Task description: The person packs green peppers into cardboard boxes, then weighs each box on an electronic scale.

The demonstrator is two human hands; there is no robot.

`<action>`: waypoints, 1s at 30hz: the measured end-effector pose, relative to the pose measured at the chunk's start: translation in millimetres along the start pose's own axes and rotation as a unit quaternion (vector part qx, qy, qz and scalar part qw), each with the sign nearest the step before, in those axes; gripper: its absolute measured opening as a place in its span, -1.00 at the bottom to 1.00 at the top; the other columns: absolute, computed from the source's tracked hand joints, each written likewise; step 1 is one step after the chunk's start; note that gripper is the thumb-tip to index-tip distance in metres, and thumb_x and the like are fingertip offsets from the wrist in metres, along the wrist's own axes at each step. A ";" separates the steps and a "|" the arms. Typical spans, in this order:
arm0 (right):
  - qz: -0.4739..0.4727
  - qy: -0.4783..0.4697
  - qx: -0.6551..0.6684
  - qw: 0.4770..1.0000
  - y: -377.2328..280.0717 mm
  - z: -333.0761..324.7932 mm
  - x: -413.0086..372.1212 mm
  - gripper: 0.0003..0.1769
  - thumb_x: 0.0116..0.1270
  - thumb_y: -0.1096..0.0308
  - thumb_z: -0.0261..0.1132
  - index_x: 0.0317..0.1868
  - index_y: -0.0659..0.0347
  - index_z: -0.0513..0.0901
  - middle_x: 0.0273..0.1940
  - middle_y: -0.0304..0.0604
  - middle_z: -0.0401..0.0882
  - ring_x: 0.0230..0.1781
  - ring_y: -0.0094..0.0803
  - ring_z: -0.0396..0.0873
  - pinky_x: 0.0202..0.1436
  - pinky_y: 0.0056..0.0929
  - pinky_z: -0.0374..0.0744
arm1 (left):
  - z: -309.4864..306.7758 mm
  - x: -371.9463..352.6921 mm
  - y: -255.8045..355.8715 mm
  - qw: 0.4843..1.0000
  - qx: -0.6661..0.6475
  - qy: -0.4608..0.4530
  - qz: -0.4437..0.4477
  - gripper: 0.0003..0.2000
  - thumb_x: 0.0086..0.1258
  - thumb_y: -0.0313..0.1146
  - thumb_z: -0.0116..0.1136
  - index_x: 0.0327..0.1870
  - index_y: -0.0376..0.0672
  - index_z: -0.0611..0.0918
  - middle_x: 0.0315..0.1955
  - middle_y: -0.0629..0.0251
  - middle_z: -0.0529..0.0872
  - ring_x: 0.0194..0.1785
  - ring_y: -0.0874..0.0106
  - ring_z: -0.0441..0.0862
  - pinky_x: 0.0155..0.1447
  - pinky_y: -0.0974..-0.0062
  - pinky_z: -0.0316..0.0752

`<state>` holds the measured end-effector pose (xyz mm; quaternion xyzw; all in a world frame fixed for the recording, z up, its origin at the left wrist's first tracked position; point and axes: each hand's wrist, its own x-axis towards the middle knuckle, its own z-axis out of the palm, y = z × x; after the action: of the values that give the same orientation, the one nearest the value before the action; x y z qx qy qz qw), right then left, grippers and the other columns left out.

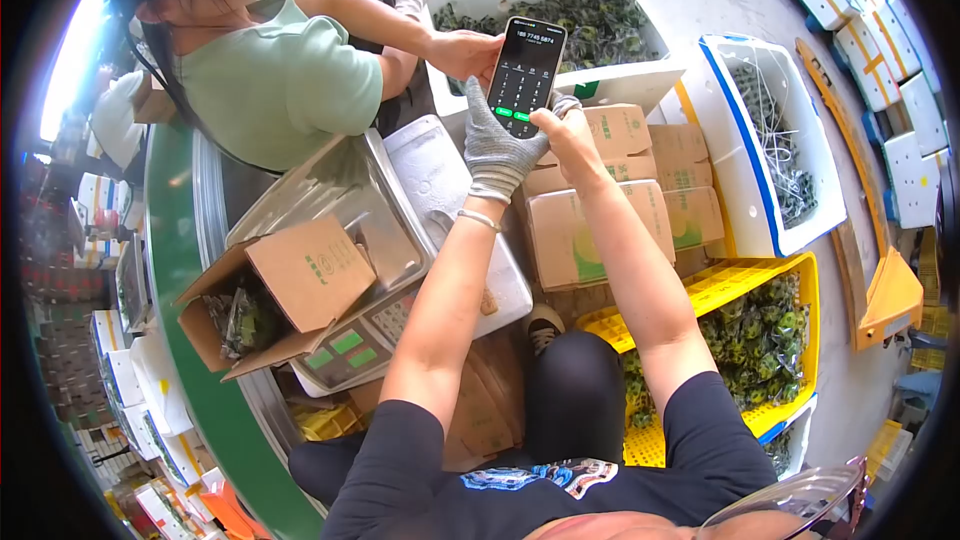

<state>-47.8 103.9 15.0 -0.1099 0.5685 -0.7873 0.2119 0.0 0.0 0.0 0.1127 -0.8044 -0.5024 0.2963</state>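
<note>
A black smartphone [524, 65] with a dial pad and a typed number on its lit screen is held upright in front of me. My left hand [500, 148], in a grey knit glove, is closed around its lower left, thumb along the edge. At the lower right corner is my bare right hand [575, 145], its thumb over the screen and its other fingers curled, partly hidden. A bit of grey knit fabric [566, 103] shows just past those fingers. A co-worker's bare hand [468, 54] reaches to the phone's left side.
Behind the phone stands a white foam box [662, 90] of bagged green produce. Closed cartons [600, 230] sit below my hands, beside a white foam box lid [430, 165]. An open carton [310, 275] is at left, a yellow crate [808, 340] of bagged produce at right.
</note>
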 end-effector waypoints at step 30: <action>-0.014 -0.060 -0.084 0.995 -75.0 33.3 -363.9 -0.18 0.27 0.04 -0.07 0.41 0.45 0.09 0.47 0.10 0.00 0.53 -0.15 -0.16 0.51 -0.32 -0.20 | -119.0 -303.2 193.0 0.939 -0.229 -0.202 -0.155 -0.82 0.20 -0.52 0.20 -0.16 -0.26 0.64 -0.24 0.10 0.63 -0.14 0.25 0.62 -0.03 0.44 0.49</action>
<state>272.7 262.3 121.3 -0.1824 0.6173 -0.7316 0.2247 334.9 147.7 96.8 0.0618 -0.6828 -0.7252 0.0639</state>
